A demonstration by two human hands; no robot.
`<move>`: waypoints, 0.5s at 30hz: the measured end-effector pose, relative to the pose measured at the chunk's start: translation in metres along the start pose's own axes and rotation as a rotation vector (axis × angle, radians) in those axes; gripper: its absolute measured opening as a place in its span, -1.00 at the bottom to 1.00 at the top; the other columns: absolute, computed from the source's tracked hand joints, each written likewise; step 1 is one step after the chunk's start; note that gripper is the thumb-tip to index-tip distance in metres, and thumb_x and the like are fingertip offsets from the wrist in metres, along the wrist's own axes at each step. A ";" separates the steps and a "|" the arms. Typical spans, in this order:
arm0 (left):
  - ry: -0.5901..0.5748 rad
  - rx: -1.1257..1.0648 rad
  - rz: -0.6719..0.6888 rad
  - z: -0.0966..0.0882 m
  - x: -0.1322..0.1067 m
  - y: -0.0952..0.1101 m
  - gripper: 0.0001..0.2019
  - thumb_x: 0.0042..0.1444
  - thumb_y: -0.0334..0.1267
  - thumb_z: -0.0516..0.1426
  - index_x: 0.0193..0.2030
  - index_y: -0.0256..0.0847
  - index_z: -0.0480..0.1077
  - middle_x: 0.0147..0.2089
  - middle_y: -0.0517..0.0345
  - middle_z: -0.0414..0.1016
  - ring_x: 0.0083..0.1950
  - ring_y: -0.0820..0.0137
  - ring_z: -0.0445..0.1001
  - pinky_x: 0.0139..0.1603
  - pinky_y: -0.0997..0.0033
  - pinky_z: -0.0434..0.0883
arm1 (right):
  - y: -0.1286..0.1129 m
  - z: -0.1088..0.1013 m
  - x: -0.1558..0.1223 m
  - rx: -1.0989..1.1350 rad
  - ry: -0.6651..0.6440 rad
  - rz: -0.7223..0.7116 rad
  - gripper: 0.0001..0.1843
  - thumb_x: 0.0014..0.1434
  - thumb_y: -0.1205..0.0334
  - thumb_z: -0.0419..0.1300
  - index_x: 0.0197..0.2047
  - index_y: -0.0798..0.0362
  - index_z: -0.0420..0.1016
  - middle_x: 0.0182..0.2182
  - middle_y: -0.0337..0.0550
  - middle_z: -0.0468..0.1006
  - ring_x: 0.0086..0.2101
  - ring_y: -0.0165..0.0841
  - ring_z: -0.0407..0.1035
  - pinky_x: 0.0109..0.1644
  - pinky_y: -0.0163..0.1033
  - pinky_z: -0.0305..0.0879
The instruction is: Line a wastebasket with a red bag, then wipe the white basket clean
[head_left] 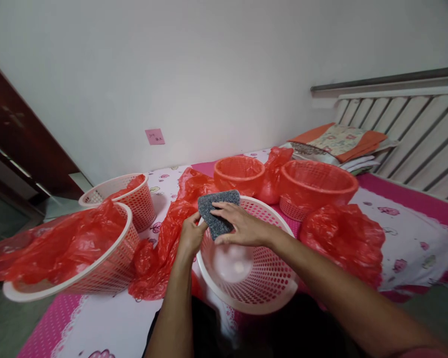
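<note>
A white plastic basket (261, 293) with perforated walls stands tilted in front of me, its inside facing up. My left hand (192, 236) is closed on the left part of its rim. Draped over that same rim is a thick grey speckled cloth (219, 199). My right hand (242, 223) holds the cloth against the rim, fingers on top and thumb lower down. The cloth hides part of the rim and the left fingertips. Crumpled beside my left forearm lies a red plastic bag (160, 258).
On the left are a white basket (144, 206) and a tilted one (123, 248) stuffed with a red bag (78, 243). Behind sit two red-bag-covered baskets (239, 176) (317, 186). A red bag (343, 243) lies right; folded textiles (339, 141) are stacked near a radiator (406, 134).
</note>
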State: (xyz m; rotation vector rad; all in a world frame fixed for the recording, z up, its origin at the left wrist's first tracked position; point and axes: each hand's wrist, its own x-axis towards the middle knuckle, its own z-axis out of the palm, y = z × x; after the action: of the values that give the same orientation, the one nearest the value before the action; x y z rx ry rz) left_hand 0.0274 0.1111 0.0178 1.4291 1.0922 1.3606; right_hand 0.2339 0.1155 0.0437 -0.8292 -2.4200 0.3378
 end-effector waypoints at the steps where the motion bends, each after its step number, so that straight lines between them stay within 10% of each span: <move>1: -0.006 -0.007 0.000 0.001 -0.001 0.001 -0.62 0.02 -0.11 0.34 -0.04 -0.23 0.67 -0.03 0.01 0.74 0.05 0.11 0.62 0.20 0.15 0.46 | -0.002 -0.003 0.002 0.017 0.016 0.014 -0.23 0.30 -0.15 0.38 0.43 0.03 0.38 0.46 0.21 0.31 0.44 0.02 0.19 0.49 0.25 0.14; 8: -0.020 0.016 0.043 0.007 -0.005 0.007 -0.64 0.06 -0.13 0.32 -0.03 -0.23 0.66 0.00 0.03 0.73 0.06 0.16 0.61 0.19 0.20 0.46 | -0.007 0.009 0.011 -0.157 0.142 0.008 -0.22 0.19 0.37 0.35 0.45 0.05 0.32 0.44 0.21 0.33 0.43 0.03 0.17 0.50 0.29 0.05; 15: -0.053 0.015 0.030 0.008 -0.011 0.009 -0.66 0.02 -0.13 0.32 -0.08 -0.24 0.63 -0.13 0.08 0.69 -0.15 0.26 0.59 -0.13 0.38 0.51 | -0.010 0.013 0.022 -0.334 0.049 -0.027 -0.11 0.10 0.38 0.41 0.47 0.07 0.26 0.42 0.21 0.34 0.43 0.07 0.14 0.52 0.35 -0.21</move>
State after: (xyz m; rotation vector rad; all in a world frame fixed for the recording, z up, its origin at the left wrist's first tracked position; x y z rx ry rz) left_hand 0.0355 0.0977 0.0229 1.4891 1.0530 1.3307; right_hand 0.2071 0.1211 0.0466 -0.9316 -2.4742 -0.1006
